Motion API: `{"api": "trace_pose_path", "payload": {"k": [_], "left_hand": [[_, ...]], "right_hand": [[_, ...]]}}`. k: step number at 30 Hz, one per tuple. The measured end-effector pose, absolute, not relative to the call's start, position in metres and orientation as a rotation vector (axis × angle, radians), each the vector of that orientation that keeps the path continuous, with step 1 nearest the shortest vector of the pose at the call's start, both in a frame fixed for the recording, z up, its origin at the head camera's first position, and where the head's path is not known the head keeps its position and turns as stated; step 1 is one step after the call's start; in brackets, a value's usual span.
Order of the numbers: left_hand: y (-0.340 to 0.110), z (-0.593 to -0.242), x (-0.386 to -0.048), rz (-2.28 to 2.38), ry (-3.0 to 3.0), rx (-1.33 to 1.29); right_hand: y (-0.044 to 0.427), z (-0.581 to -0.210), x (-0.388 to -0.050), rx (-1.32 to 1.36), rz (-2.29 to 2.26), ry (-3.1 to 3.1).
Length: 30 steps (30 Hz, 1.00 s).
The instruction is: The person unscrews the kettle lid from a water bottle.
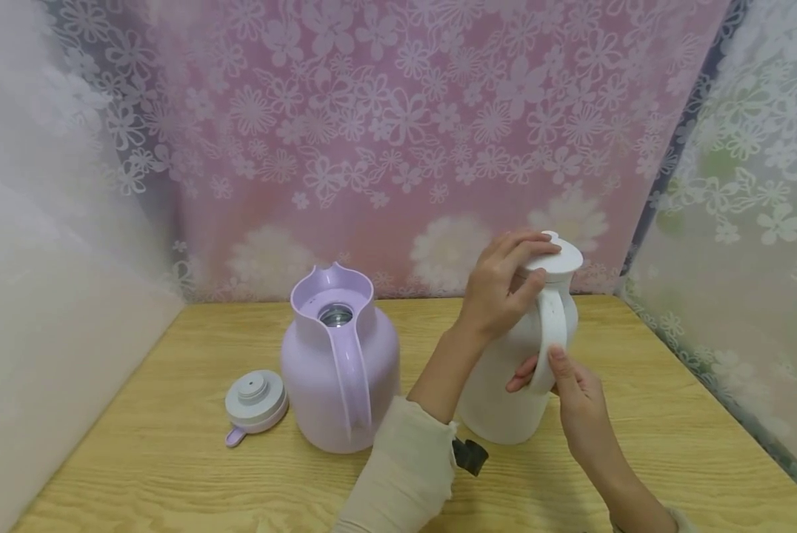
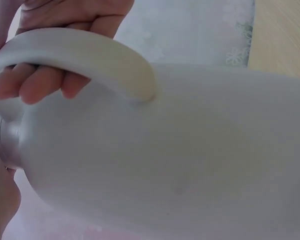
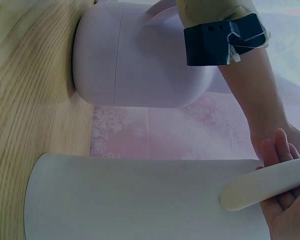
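Note:
A white vacuum jug (image 1: 505, 400) stands upright on the table at the right in the head view. My left hand (image 1: 501, 285) grips its white lid (image 1: 565, 259), fingers across the top and thumb at the near rim. Lower down, my right hand (image 1: 580, 403) holds the jug's handle (image 1: 553, 322), thumb on the outside and fingers through the loop. In the left wrist view, fingertips (image 2: 42, 85) of the right hand show inside the handle. The right wrist view shows the jug body (image 3: 130, 200) from the side. The lid's underside is hidden.
Left of the white jug stands a lilac vacuum jug (image 1: 305, 385) with an uncovered mouth. Its grey and lilac stopper (image 1: 255, 400) lies farther left on the wooden table (image 1: 172, 474). A flowered curtain (image 1: 385, 148) hangs behind. A black wrist mount (image 3: 210, 45) sits on my left forearm.

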<state>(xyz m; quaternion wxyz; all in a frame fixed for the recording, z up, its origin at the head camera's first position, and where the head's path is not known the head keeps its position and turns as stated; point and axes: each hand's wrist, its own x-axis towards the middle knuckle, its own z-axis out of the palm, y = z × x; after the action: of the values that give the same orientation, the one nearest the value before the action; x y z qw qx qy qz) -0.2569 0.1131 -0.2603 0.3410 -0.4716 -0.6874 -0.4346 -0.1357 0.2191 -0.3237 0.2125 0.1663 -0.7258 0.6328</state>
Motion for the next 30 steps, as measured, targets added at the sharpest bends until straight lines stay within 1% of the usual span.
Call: {"api": "trace_pose_path", "payload": {"k": [4, 13, 21, 30], "left_hand": [[0.110, -0.262, -0.258, -1.159, -1.776, -1.239], [0.116, -0.254, -0.244, -0.950, -1.938, -0.992], [0.122, -0.251, -0.240, -0.902, -1.970, -0.876], [0.129, -0.241, -0.236, -0.729, -2.029, -0.743]], "right_hand": [[0.218, -0.324, -0.135, 0.454, 1.751, -2.027], [0.219, -0.324, -0.136, 0.458, 1.763, -2.023], [0.219, -0.324, -0.136, 0.438, 1.777, -2.033], [0.218, -0.323, -0.136, 0.452, 1.773, -2.013]]}}
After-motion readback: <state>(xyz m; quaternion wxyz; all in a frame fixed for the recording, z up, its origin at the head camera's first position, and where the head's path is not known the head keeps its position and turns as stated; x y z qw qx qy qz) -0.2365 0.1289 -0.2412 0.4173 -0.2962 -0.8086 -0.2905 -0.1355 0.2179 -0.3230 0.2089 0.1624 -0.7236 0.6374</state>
